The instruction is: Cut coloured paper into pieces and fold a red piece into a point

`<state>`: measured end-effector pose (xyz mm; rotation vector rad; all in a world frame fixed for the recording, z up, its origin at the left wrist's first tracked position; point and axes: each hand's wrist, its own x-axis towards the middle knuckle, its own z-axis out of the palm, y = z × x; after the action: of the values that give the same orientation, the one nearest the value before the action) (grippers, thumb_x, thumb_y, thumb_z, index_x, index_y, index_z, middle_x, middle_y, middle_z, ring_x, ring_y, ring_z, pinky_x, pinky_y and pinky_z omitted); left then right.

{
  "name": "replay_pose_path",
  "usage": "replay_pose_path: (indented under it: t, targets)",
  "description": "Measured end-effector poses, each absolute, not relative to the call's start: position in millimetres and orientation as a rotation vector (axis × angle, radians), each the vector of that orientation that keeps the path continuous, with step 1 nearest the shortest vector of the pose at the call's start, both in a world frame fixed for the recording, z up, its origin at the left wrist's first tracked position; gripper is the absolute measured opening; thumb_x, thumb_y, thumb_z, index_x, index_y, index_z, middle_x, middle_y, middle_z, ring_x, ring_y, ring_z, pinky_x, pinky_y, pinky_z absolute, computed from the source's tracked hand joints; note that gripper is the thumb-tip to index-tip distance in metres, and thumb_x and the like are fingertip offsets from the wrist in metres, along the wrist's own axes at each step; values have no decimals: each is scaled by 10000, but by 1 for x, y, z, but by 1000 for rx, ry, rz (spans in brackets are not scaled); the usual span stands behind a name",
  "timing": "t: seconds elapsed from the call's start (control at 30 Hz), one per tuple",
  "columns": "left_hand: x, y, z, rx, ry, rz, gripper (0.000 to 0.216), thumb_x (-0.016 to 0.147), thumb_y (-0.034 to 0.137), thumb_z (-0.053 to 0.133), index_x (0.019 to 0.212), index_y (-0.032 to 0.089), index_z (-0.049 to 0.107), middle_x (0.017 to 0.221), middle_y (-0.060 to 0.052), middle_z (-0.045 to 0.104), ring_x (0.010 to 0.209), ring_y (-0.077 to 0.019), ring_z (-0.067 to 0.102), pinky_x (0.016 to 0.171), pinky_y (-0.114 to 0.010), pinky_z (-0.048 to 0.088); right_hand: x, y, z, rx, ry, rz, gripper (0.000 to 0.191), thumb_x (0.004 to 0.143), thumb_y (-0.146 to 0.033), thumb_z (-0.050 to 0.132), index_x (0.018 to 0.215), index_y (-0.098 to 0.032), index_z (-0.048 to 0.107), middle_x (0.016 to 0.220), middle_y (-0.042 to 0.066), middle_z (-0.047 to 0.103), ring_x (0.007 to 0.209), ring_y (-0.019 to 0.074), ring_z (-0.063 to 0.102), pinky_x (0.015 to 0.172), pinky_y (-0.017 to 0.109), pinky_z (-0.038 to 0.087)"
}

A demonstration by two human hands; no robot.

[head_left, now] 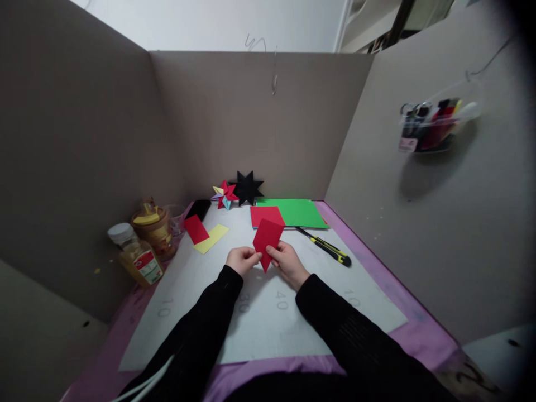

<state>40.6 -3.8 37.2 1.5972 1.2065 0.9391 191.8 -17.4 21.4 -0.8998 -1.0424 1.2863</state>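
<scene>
Both my hands pinch a folded red paper piece held just above the white cutting mat. My left hand grips its lower left edge with closed fingers. My right hand grips the lower right edge, fingers closed too. The paper stands tilted, its point toward me. Behind it lie a red sheet and a green sheet.
A yellow-black utility knife lies right of my hands. A red piece and yellow strip lie to the left. Folded paper stars stand at the back. Jars and a bottle stand left. Cardboard walls surround; a pen holder hangs right.
</scene>
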Motion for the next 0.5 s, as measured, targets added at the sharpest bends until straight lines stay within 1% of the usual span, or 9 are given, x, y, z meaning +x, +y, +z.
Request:
replay_pose_path:
  t: [0.13,0.27,0.5]
  targets:
    - [37,-2,36,1677,1238,1001,293,658,426,605,591,141,605,489,12,553,470,-98,457,468,-207,355,191,-18,19,-896,-1114,1339,265,612,-342,725,637,-138,558,485,-51,480,403,47,323,404,217,183]
    - [35,-1,38,1793,1232,1015,300,667,414,601,530,149,574,457,29,508,472,-93,429,468,-204,334,194,-14,17,-932,-990,1384,279,578,-325,746,605,-145,534,449,-65,446,391,43,320,391,209,180]
    - [36,-3,43,1838,1198,913,270,669,391,590,541,153,581,449,23,529,452,-98,440,457,-208,324,207,-5,26,-768,-701,1428,345,535,-295,781,682,-178,492,506,-92,417,385,20,287,361,173,161]
